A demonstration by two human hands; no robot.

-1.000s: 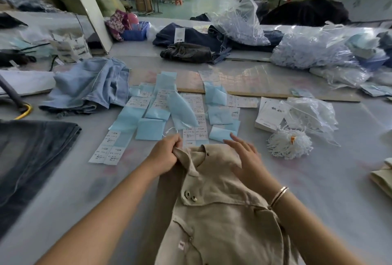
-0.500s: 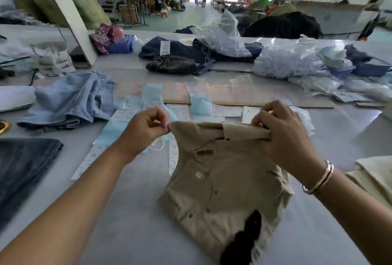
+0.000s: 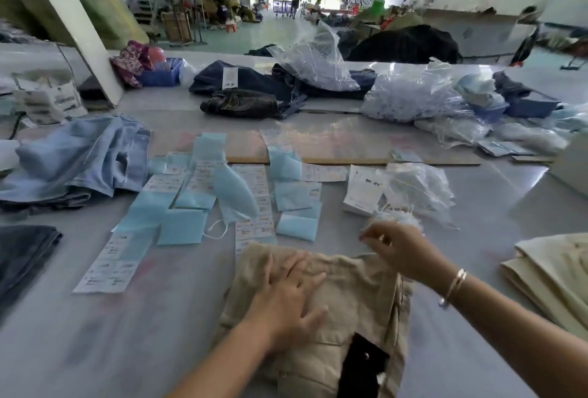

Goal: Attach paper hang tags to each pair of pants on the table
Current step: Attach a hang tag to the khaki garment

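Right hand (image 3: 402, 249) is reaching out over the bundle of white tag strings (image 3: 393, 217) just past the top edge of the pants. Fingers are curled with thumb and forefinger close together like it's pinching, but the frame is blurry there, so I honestly can't tell if that grip already has a string in it or is only closing in on one. Left hand (image 3: 291, 294) is easy: flat, fingers spread, pressing down on the folded beige pants (image 3: 350, 308), no grasp at all, just pinning them to the counter (image 3: 159, 334).

The pants sit right in front of the person, waistband end facing away, with a dark patch (image 3: 361, 369) near the bottom edge. Just beyond them are rows of white paper hang tags (image 3: 254, 206) mixed with light blue sheets (image 3: 181, 225), and a face mask (image 3: 234, 192) lying across the middle. A white box (image 3: 362, 189) and a clear bag (image 3: 416, 189) sit behind the strings.

So my read: this pair is laid out and held flat, and we're at the fetch-a-string step. Next up would be pulling a single string free of the tangle without dragging the rest, grabbing a tag, then threading it at the waistband.

More beige garments (image 3: 553, 283) are stacked right, with light blue jeans (image 3: 82, 155) and dark denim (image 3: 22, 257) off left.
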